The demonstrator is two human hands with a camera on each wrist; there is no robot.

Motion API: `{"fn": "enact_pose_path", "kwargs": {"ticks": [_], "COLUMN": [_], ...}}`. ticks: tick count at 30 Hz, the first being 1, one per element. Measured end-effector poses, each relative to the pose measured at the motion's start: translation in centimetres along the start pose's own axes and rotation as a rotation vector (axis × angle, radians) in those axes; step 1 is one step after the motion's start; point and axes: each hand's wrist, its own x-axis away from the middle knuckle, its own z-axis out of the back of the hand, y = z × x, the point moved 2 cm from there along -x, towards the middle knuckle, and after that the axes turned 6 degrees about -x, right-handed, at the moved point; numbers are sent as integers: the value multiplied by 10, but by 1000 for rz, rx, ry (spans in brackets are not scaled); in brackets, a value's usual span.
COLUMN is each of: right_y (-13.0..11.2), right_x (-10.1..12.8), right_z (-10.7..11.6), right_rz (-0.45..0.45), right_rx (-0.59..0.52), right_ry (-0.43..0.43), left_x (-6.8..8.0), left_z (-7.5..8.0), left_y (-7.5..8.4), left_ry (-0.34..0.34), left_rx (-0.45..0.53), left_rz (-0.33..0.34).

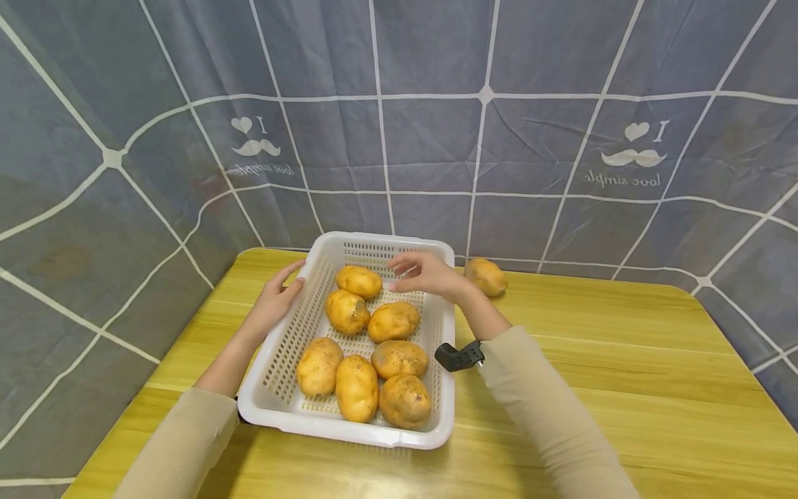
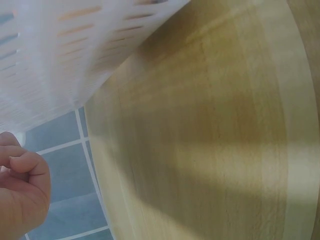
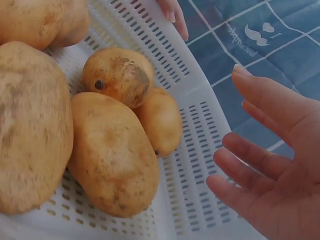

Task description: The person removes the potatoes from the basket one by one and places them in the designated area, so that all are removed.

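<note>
Both arms wear long sleeves of a plain beige, soft-looking fabric with no print or seam marking visible. The left sleeve (image 1: 181, 443) ends well up the forearm, leaving the wrist and the left hand (image 1: 274, 299) bare. The right sleeve (image 1: 548, 409) ends in a smooth rounded cuff just short of the wrist. At that cuff, on the 9 o'clock side of the forearm, sits a small black device (image 1: 459, 356), angular and matte, with a bit of silver metal at its 3 o'clock end. The right hand (image 1: 424, 274) is bare, without rings; its nails are short and unpainted in the right wrist view.
</note>
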Motion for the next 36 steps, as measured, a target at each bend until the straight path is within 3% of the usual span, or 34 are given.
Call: {"fn": "enact_pose_path", "kwargs": {"ticks": [14, 20, 36], "right_y": [13, 15, 20], "right_x": [-10, -11, -13], "right_z": [-16, -19, -30], "right_rz": [-34, 3, -88], "right_rx": [-7, 20, 181], "right_ry": [-5, 2, -133], "left_x": [1, 1, 1], "left_z": [0, 0, 0], "left_y": [1, 0, 0], "left_ry": [-1, 1, 2], "left_rx": [9, 10, -1], "left_rz": [2, 3, 15]}}
